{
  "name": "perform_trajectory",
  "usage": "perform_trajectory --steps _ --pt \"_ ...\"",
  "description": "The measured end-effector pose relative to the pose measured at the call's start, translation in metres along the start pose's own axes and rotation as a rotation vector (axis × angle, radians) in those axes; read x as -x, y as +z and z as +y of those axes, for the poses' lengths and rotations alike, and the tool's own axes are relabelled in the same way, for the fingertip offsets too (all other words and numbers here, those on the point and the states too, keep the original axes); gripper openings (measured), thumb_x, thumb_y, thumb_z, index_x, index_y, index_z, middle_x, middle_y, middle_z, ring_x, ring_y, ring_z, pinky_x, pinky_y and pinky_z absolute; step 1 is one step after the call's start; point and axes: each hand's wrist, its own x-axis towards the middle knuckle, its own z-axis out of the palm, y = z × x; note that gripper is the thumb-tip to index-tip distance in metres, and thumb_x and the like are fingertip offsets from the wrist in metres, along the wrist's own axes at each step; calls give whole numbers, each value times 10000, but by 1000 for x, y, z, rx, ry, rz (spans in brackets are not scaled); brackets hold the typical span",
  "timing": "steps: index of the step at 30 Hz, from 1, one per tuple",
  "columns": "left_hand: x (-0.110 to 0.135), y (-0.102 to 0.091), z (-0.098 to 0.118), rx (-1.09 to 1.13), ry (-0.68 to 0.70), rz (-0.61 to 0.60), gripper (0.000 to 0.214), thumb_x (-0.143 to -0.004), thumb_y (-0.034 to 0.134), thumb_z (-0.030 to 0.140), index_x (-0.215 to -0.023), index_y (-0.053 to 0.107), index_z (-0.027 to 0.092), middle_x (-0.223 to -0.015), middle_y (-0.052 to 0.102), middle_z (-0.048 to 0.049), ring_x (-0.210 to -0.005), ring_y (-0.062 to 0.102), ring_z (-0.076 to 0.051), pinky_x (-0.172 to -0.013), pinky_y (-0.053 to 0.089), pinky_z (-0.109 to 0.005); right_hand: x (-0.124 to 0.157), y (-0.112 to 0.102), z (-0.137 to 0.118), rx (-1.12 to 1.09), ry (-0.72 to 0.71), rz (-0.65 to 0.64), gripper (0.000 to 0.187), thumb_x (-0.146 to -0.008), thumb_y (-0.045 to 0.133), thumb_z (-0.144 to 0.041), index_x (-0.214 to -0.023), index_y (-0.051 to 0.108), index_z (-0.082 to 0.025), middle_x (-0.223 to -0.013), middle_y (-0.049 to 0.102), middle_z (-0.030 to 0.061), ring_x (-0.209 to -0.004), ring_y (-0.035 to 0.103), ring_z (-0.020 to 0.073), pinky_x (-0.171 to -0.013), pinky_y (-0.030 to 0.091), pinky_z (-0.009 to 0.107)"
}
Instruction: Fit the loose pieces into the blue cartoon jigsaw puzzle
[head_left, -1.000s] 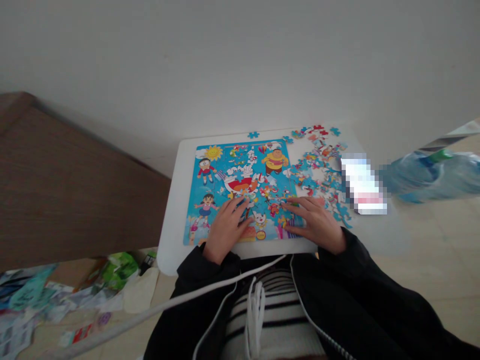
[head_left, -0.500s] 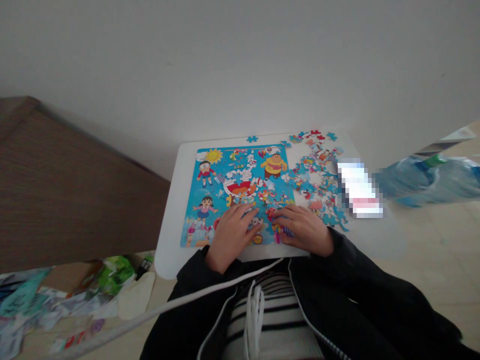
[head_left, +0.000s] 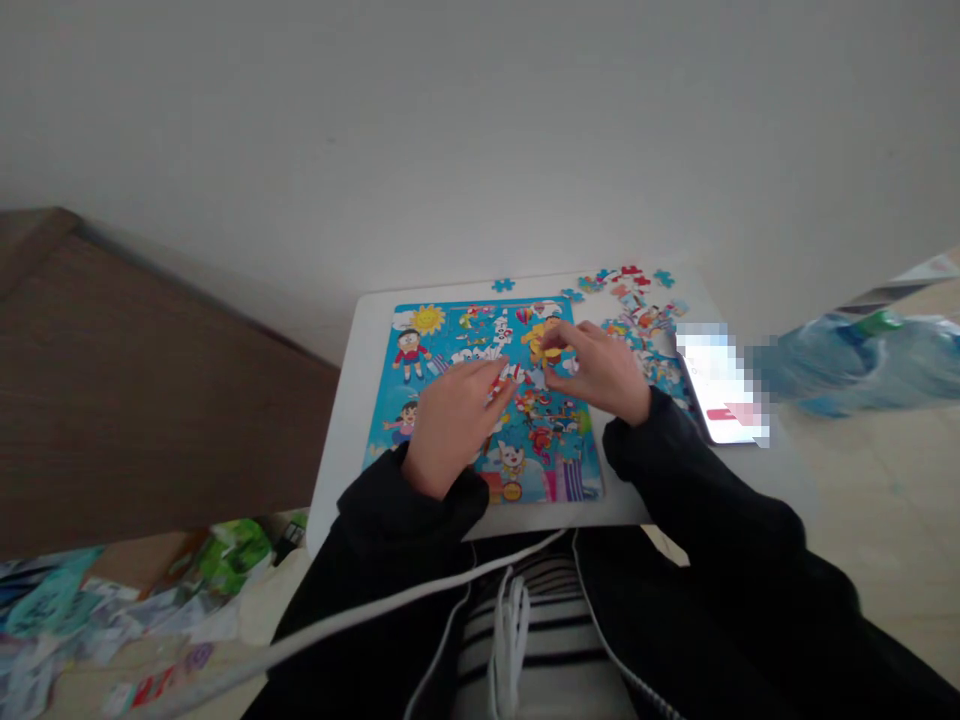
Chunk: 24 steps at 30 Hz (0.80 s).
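A blue cartoon jigsaw puzzle (head_left: 450, 335) lies on the small white table (head_left: 341, 400), with loose and overlapping pieces on its middle. My left hand (head_left: 457, 415) rests over the puzzle's centre-left, fingers stretched out, fingertips and thumb near red-and-white pieces (head_left: 516, 373). It covers part of the picture. Over the upper right, beside the yellow-clothed figure, my right hand (head_left: 600, 370) has its thumb and fingers bent together around a small yellow puzzle piece (head_left: 553, 355). Whether that piece is lifted off the board is hard to tell.
Loose puzzle pieces (head_left: 645, 315) are heaped right of the board, and one blue piece (head_left: 502, 285) lies above it. A phone (head_left: 720, 390) sits at the table's right. A brown wooden panel (head_left: 165, 390) stands left; a white cord (head_left: 375, 600) crosses before me.
My right hand has moved up from the puzzle's lower right corner to the yellow-clothed figure, its fingers now around a yellow piece. My left hand has shifted slightly up, uncovering the bottom middle.
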Motion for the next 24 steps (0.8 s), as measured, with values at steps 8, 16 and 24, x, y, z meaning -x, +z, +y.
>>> perform_trajectory --steps 8,16,24 --pt "-50 63 1 -7 79 -63 259 -885 412 166 -1056 599 110 -1139 616 -114 -1068 573 -207 -938 452 -324 -41 46 31 2 110 -104 346 -760 548 -334 -1084 524 -215 -1004 608 73 -895 575 206 -688 425 274" --pt "-50 90 -6 7 84 -35 345 -914 342 177 -1183 508 42 -1227 546 -176 -1145 514 -227 -997 408 -360 -37 47 43 -103 34 -67 285 -762 559 -277 -1029 597 -185 -980 657 50 -924 587 195 -802 436 289" --pt "-50 94 -7 -11 115 -40 345 -918 344 197 -1204 492 74 -1240 537 -166 -1180 480 -244 -994 392 -412 -38 50 48 -199 39 -27 250 -804 527 -282 -1008 645 -198 -985 682 41 -899 622 177 -797 465 285"
